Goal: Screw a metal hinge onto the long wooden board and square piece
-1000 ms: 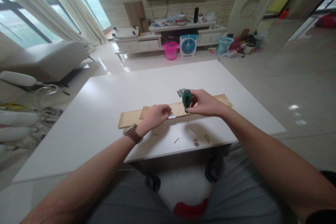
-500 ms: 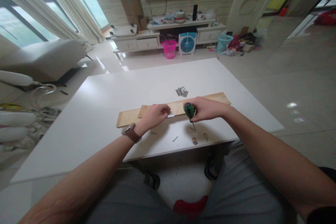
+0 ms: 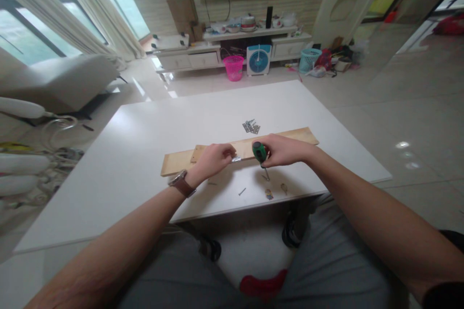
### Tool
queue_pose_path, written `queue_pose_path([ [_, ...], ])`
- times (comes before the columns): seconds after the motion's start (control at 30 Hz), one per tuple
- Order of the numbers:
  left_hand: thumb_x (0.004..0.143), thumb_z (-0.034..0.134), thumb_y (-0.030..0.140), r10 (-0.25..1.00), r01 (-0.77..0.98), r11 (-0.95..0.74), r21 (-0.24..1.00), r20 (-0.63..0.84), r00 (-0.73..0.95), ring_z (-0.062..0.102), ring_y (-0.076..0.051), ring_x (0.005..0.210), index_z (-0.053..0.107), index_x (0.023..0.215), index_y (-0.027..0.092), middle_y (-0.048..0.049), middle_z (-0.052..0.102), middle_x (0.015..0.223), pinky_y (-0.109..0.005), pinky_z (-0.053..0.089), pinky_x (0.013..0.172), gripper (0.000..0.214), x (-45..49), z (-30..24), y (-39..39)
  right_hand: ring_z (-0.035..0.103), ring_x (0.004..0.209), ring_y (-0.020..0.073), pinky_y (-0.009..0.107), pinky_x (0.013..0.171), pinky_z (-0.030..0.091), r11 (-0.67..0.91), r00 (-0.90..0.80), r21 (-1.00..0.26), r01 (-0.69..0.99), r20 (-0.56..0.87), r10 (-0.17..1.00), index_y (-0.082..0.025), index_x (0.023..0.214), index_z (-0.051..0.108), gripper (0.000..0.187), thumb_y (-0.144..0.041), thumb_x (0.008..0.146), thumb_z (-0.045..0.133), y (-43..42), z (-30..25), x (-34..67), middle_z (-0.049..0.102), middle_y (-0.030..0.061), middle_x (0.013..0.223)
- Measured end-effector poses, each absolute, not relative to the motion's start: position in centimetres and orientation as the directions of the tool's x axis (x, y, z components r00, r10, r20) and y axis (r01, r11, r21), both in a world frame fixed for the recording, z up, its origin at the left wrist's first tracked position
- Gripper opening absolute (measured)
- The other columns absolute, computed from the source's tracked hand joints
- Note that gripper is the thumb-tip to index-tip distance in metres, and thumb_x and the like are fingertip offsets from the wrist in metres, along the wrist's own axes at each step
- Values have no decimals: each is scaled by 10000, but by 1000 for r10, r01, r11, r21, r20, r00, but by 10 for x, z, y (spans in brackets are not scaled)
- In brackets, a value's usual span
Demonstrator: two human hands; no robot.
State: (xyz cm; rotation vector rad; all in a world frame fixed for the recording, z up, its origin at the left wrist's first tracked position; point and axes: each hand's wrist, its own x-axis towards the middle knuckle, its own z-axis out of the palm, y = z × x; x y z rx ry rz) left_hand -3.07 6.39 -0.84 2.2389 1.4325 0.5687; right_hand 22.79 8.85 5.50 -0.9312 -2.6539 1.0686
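From the head camera, on a smooth, glossy white table [image 3: 145,154]: one long, flat, pale wooden board [image 3: 290,136] lying crosswise near the front edge, with a small cluster of shiny metal hinges [image 3: 251,127] just beyond it and one loose screw [image 3: 242,191] in front. Left hand [image 3: 213,158] palm down on the board, fingertips closed on one small metal hinge [image 3: 237,159] at its near edge. Right hand [image 3: 284,149] clenched round the rounded green handle of one screwdriver [image 3: 258,151], shaft slanting down to the table just before the board.
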Motion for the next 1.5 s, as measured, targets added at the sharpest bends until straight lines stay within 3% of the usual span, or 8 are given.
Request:
queue_pose_path([
  [0.3, 846, 582, 116, 914, 741, -384, 550, 111, 391, 735, -191, 807, 781, 899, 215, -30, 808, 897, -279, 522, 733, 229, -31, -9, 64, 567, 705, 149, 265, 613, 413, 535, -786, -685, 495, -90, 611, -198, 825, 596, 194, -105, 661, 639, 88, 59, 229, 629, -27, 756],
  [0.7, 812, 592, 40, 880, 639, -437, 633, 153, 450, 734, -185, 864, 757, 926, 187, -41, 796, 924, -292, 543, 818, 248, -28, -8, 62, 519, 692, 134, 260, 594, 427, 402, -680, -839, 365, 55, 732, -201, 815, 542, 244, -131, 644, 701, 89, 69, 228, 558, -34, 760],
  [0.83, 791, 629, 78, 836, 591, -517, 620, 215, 506, 662, -152, 766, 755, 943, 184, -39, 749, 905, -267, 525, 743, 224, -24, -3, 58, 517, 670, 138, 272, 571, 420, 334, -612, -887, 318, 77, 787, -205, 882, 558, 311, -166, 633, 739, 91, 70, 228, 551, -35, 774],
  [1.07, 758, 676, 153, 769, 465, -469, 751, 89, 633, 582, -117, 606, 748, 1106, 166, 8, 666, 731, -232, 471, 609, 355, -20, -1, 50, 643, 736, 196, 329, 662, 534, 282, -458, -951, 128, 195, 867, -198, 887, 567, 437, -263, 568, 859, 94, 74, 229, 638, -2, 795],
  [1.3, 857, 736, 368, 749, 486, -397, 779, -31, 662, 568, -125, 555, 741, 1198, 173, 25, 631, 622, -231, 441, 566, 393, -17, -2, 48, 667, 676, 184, 314, 609, 546, 286, -352, -958, 11, 264, 898, -200, 932, 568, 522, -327, 569, 921, 95, 73, 228, 672, -1, 775],
  [1.5, 998, 603, 394, 734, 458, -345, 819, -68, 676, 650, -126, 533, 746, 1163, 170, 1, 683, 634, -212, 470, 570, 313, -14, -2, 46, 661, 654, 173, 296, 581, 532, 289, -334, -957, -3, 274, 902, -196, 934, 575, 507, -295, 570, 914, 95, 72, 226, 686, 1, 760],
])
